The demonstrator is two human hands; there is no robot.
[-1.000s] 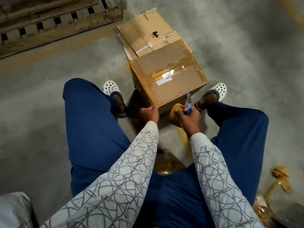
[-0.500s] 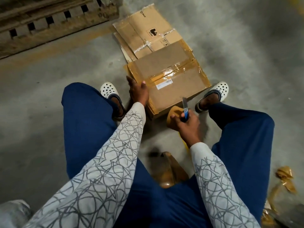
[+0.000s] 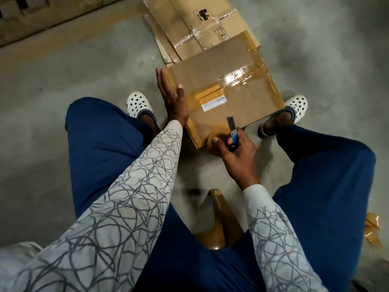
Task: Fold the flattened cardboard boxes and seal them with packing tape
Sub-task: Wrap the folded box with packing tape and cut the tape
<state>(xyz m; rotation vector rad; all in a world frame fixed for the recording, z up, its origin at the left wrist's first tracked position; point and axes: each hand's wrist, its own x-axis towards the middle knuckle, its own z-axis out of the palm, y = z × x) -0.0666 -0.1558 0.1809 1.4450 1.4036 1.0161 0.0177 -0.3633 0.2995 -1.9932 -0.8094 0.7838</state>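
Bracing: left hand (image 3: 174, 100), fingers straight, flat against the box (image 3: 231, 87) side.
Right hand (image 3: 240, 157): grip closed on cutter (image 3: 232, 129) and tape roll (image 3: 219, 132) — near corner.

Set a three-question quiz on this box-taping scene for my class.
1. True or false: the left hand presses straight fingers against the box.
2. Besides the tape roll, the right hand grips: A scissors, B knife, C marker?
3. What lies on the floor beyond the box?
Key: 1 true; 2 B; 3 flattened boxes.
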